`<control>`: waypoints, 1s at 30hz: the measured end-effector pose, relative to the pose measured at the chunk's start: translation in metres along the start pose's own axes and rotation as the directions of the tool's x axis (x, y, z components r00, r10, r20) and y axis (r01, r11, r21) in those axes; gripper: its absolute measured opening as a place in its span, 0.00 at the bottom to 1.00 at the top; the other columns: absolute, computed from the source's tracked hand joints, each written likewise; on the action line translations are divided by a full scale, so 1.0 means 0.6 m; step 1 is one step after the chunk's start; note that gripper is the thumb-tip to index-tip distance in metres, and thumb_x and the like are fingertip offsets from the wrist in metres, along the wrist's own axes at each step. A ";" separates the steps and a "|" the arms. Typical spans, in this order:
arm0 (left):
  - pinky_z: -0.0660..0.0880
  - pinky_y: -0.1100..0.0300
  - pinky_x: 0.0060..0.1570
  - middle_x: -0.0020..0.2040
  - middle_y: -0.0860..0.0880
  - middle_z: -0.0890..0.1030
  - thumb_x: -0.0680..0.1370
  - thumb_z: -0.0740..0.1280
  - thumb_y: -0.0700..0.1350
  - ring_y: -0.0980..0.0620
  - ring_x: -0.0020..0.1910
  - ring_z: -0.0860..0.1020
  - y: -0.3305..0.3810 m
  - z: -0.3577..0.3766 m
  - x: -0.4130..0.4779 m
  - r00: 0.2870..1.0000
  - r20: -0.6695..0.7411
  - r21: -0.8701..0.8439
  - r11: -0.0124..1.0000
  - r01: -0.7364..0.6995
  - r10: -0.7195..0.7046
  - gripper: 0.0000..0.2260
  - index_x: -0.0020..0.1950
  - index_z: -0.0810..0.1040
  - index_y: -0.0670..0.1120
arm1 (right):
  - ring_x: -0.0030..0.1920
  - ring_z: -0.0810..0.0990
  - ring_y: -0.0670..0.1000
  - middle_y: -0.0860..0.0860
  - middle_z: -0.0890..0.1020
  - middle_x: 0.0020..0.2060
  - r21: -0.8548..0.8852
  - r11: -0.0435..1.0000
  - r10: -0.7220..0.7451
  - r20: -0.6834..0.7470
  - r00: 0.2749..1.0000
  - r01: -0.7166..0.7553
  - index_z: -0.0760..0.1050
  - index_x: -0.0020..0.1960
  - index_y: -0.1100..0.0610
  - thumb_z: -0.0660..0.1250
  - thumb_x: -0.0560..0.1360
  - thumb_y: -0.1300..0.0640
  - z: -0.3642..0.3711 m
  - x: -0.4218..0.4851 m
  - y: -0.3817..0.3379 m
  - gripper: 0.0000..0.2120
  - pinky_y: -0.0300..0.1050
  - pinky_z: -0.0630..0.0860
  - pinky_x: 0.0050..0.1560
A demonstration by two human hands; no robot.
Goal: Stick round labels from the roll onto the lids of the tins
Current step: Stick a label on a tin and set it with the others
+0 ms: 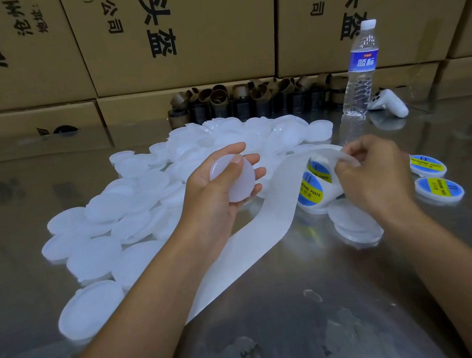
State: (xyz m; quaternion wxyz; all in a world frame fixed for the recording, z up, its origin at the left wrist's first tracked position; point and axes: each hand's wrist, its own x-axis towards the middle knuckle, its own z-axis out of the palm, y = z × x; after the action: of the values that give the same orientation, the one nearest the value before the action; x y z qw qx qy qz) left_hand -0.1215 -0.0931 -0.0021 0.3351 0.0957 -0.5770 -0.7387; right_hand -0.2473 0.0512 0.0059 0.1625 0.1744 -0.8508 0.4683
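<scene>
My left hand [215,193] grips a plain white round lid [236,180] above the steel table, thumb across its top. To its right stands the label roll [315,188], with blue and yellow round labels showing on it. My right hand [375,175] pinches a label at the top edge of the roll, where the backing paper bends over. The empty white backing strip [255,245] trails from the roll towards me, passing under my left wrist. Two lids with labels on them [426,165] [438,189] lie to the right of my right hand.
A heap of several plain white lids [132,219] covers the table [322,317] left and behind my hands; two more [354,223] lie stacked under my right wrist. A water bottle [360,72], a white controller [390,103], brown cardboard cores [248,96] and cartons [179,30] stand behind.
</scene>
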 end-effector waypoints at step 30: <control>0.79 0.60 0.32 0.45 0.45 0.83 0.59 0.74 0.39 0.50 0.37 0.83 0.004 0.001 0.001 0.989 -0.110 -0.222 0.973 0.071 -0.097 0.16 0.46 0.82 0.48 | 0.55 0.74 0.39 0.43 0.77 0.54 0.394 0.870 -0.422 0.279 0.863 0.298 0.66 0.61 0.47 0.74 0.69 0.57 0.041 -0.042 -0.017 0.26 0.27 0.69 0.51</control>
State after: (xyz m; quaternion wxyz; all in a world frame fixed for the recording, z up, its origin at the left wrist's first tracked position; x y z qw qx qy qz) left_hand -0.1210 -0.0933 0.0004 0.3460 0.1271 -0.4672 -0.8037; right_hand -0.2232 0.0290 -0.0100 0.0589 0.4394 -0.7243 0.5281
